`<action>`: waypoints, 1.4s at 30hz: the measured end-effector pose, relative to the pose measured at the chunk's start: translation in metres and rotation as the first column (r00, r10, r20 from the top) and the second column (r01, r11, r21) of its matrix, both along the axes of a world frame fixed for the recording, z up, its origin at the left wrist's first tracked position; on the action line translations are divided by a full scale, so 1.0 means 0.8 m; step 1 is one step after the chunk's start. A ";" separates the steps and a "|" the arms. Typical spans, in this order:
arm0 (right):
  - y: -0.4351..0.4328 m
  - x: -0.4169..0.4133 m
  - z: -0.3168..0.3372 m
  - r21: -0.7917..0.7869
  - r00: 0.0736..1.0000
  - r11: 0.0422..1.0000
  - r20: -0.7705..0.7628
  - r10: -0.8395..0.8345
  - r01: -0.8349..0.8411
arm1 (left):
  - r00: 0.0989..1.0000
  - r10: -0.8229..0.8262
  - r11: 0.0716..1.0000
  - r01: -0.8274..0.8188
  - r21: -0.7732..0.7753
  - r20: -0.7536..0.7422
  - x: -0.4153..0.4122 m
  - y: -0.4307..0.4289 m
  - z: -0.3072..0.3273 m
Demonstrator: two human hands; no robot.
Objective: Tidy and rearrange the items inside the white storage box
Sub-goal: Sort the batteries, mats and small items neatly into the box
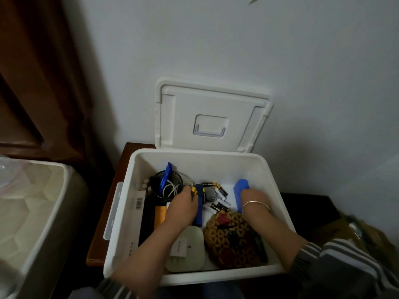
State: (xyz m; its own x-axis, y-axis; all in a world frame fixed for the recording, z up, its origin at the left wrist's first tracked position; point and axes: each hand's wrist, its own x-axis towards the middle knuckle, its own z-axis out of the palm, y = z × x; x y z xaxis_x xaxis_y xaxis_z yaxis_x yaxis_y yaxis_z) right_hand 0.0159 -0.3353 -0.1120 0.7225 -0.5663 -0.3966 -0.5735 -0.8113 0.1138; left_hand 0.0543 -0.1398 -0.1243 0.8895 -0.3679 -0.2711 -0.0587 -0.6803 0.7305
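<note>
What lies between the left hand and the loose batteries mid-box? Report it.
A dark blue bar lies lengthwise right beside the left hand, between it and the batteries. Nothing visible covers the batteries from above.

Long-sleeved top in grey and white stripes with darker ribbed cuffs. Both sleeves are shoved up toward the elbows, and the right sleeve (pixel 336 262) shows way more than the left sleeve (pixel 108 288). Thin silver bangle (pixel 257 203) on the wrist behind the right hand (pixel 251 198). Left hand (pixel 183 203) is bare. Looks like dark blue trousers (pixel 218 291) at the bottom edge.
</note>
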 end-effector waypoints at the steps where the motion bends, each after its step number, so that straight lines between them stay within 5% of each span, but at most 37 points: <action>1: -0.002 0.000 0.000 -0.019 1.000 1.000 0.017 -0.007 0.007 | 1.000 0.000 1.000 0.000 0.005 0.004 0.000 0.000 -0.001; 6: 0.006 -0.008 0.015 -0.126 0.985 0.979 0.035 0.166 -0.161 | 1.000 -0.008 1.000 0.008 0.002 0.004 0.000 0.001 -0.006; 9: 0.006 -0.025 0.047 -0.313 0.932 0.925 0.216 0.292 -0.218 | 1.000 -0.014 1.000 0.014 -0.006 -0.003 0.000 0.001 -0.009; 12: -0.008 -0.056 0.081 -0.476 0.758 0.870 0.518 0.396 -0.129 | 0.999 -0.005 0.999 0.003 -0.034 -0.040 0.001 0.000 -0.012; 14: -0.032 -0.068 0.089 -0.377 0.735 0.924 0.608 0.301 -0.067 | 0.997 -0.002 0.998 -0.003 -0.068 -0.082 -0.001 -0.001 -0.013; 16: -0.053 -0.069 0.090 -0.111 0.818 0.994 0.571 0.078 -0.017 | 0.989 -0.016 0.993 -0.002 -0.121 -0.145 -0.004 -0.004 -0.011; 20: -0.064 -0.056 0.071 0.332 0.879 0.943 0.454 -0.145 -0.016 | 0.930 -0.046 0.969 -0.047 -0.244 -0.364 -0.014 -0.007 -0.005; 28: -0.071 -0.046 0.051 0.417 0.875 0.907 0.459 -0.155 -0.058 | 0.781 -0.113 0.948 -0.101 -0.303 -0.614 -0.003 -0.046 0.006; 31: -0.072 -0.045 0.046 0.394 0.865 0.916 0.482 -0.137 -0.074 | 0.815 -0.137 0.965 -0.018 -0.261 -0.564 0.018 -0.078 0.000; 36: -0.073 -0.045 0.043 0.324 0.860 0.941 0.503 -0.089 -0.092 | 0.947 -0.209 0.977 0.212 -0.014 -0.244 0.050 -0.121 -0.039; 42: -0.072 -0.044 0.043 0.272 0.874 0.959 0.481 -0.067 -0.076 | 0.943 -0.328 0.934 0.314 0.172 0.053 0.061 -0.143 -0.073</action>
State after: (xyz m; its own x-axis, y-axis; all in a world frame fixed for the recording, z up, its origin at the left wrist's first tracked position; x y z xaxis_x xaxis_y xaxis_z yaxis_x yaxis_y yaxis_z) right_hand -0.0195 -0.3927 -0.0776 0.8649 -0.4830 -0.1369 -0.4941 -0.7708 -0.4022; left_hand 0.1033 -0.2543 -0.1824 0.7522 -0.5953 -0.2827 -0.3468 -0.7223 0.5983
